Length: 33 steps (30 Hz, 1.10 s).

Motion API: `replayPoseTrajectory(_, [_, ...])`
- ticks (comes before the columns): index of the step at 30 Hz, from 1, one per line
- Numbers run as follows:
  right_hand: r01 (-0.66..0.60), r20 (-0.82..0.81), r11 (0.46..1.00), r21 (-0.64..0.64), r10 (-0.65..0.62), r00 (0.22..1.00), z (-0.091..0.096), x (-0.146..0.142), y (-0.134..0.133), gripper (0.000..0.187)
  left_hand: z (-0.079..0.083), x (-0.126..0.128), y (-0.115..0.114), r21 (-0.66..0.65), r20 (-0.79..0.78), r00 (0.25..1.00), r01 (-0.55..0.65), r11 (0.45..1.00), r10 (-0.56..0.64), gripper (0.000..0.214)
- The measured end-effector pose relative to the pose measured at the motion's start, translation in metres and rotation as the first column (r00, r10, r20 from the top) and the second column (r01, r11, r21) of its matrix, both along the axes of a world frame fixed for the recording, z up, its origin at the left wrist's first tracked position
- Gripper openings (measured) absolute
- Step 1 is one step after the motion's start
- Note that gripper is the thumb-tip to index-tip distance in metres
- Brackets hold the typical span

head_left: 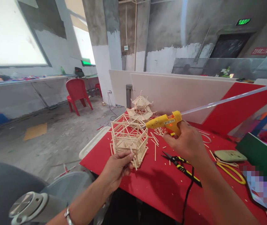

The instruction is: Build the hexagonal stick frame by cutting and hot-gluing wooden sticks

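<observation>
Pinching a slim wooden stick (pixel 135 162) between thumb and fingers, the left hand (pixel 118 167) has its grip at the near side of the hexagonal stick frame (pixel 124 143), on the left part of the red tabletop (pixel 147 184); whether the two touch, I cannot tell; to the right, a black cord (pixel 192 175) crosses the yellow-and-black snips (pixel 175 159), where a tug could drag them; the right hand (pixel 189 140) wraps its grip round a yellow glue gun (pixel 165 122), nozzle by the frame's upper right edge; a slip there might knock thin bars loose or drip hot glue toward the left fingers; the long clear glue stick (pixel 227 100) juts far right and, if bumped, could swing the nozzle; loose sticks (pixel 155 139) lie beyond; farthest, a stick pagoda (pixel 141 101) might break if shoved.
</observation>
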State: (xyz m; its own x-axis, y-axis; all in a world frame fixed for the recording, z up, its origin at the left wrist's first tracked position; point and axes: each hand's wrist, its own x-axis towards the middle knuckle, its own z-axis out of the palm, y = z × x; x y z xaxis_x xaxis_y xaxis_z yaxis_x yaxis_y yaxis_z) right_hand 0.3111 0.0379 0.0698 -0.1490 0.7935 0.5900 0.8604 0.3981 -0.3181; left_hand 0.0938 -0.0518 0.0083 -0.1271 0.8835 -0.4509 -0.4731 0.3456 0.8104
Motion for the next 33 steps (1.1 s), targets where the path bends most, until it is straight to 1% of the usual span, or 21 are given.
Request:
replayPoseTrajectory(4, [-0.015, 0.017, 1.000, -0.027, 0.015, 1.000, -0.001, 0.004, 0.000, 0.028, 0.001, -0.004, 0.013, 0.001, -0.004, 0.998, -0.057, 0.998, 0.057, 0.004])
replayPoseTrajectory(7, [-0.011, 0.013, 0.999, -0.041, 0.011, 1.000, -0.001, 0.005, 0.000, 0.028, 0.004, -0.005, 0.024, 0.006, -0.032, 0.996, -0.079, 0.997, 0.079, 0.005])
replayPoseTrajectory(9, [-0.005, 0.005, 0.999, -0.049, 0.005, 1.000, -0.001, 0.006, 0.000, 0.027, 0.004, -0.005, 0.027, 0.016, -0.056, 0.993, -0.099, 0.995, 0.100, 0.006])
replayPoseTrajectory(12, [-0.007, -0.003, 0.998, -0.069, 0.006, 1.000, -0.003, 0.008, 0.000, 0.023, 0.002, -0.003, 0.026, 0.052, -0.083, 0.986, -0.141, 0.989, 0.145, 0.014])
replayPoseTrajectory(16, [-0.001, -0.007, 0.991, -0.133, 0.000, 1.000, -0.005, 0.006, -0.001, 0.021, 0.001, -0.001, 0.021, 0.079, -0.094, 0.977, -0.183, 0.980, 0.190, 0.019])
replayPoseTrajectory(21, [-0.011, -0.007, 0.989, -0.148, 0.010, 1.000, -0.006, 0.003, -0.003, 0.021, 0.004, 0.001, 0.020, 0.096, -0.067, 0.980, -0.181, 0.979, 0.188, 0.014])
replayPoseTrajectory(26, [0.001, 0.006, 0.988, -0.152, 0.000, 1.000, -0.010, 0.006, -0.005, 0.021, 0.007, 0.005, 0.016, 0.073, -0.029, 0.975, -0.218, 0.973, 0.220, 0.014])
replayPoseTrajectory(30, [-0.016, 0.040, 0.991, -0.134, 0.021, 0.999, -0.013, 0.008, -0.008, 0.020, 0.013, 0.007, 0.012, 0.031, -0.006, 0.976, -0.219, 0.975, 0.219, 0.015])
replayPoseTrajectory(33, [-0.025, 0.051, 0.993, -0.118, 0.031, 0.998, -0.015, 0.010, -0.010, 0.019, 0.024, 0.005, 0.009, 0.012, 0.021, 0.982, -0.191, 0.982, 0.190, 0.019])
